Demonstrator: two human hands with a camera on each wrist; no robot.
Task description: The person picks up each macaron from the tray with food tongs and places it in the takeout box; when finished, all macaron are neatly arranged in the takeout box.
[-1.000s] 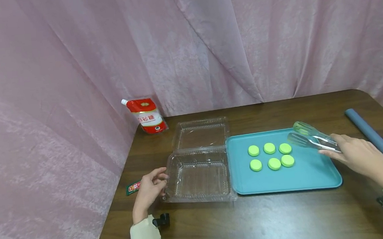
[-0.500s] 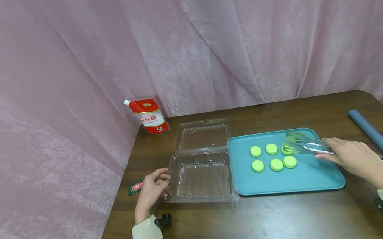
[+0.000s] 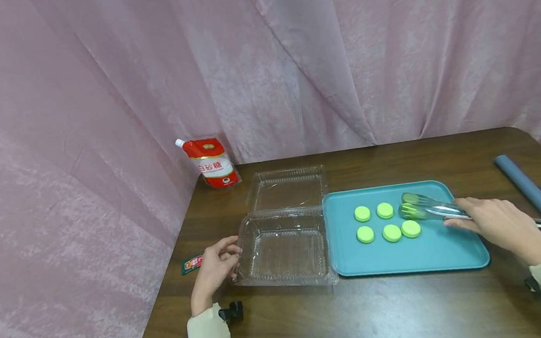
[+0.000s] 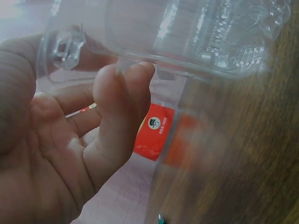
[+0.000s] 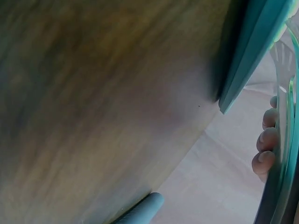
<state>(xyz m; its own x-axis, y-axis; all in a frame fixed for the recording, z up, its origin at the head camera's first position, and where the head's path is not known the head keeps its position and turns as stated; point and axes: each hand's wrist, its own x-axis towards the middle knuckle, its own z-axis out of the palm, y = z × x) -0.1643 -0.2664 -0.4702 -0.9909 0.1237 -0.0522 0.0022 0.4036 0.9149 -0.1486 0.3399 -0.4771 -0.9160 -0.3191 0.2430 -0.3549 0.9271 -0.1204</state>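
My left hand (image 3: 213, 270) pinches the left rim of a clear plastic clamshell container (image 3: 285, 253); in the left wrist view thumb and fingertips meet at the clear rim (image 4: 177, 65). The container lies open, its lid (image 3: 287, 193) folded back. With my right hand (image 3: 502, 224) I grip metal tongs (image 3: 440, 211) over a turquoise tray (image 3: 437, 253). The tong tips are around a green macaron-like disc (image 3: 412, 212) at the back right of the group, partly hidden by them. Several more green discs (image 3: 392, 233) lie on the tray in two rows.
A red and white sugar pouch (image 3: 214, 163) stands at the back left, near the pink curtain (image 3: 290, 65). A small green and red packet (image 3: 191, 264) lies left of my left hand. The blue-grey roll (image 3: 539, 202) lies along the table's right side.
My right hand has moved left with the tongs, whose tips went from beside the back-right disc to around it. The tong arms are closer together. My left hand has stayed at the rim.
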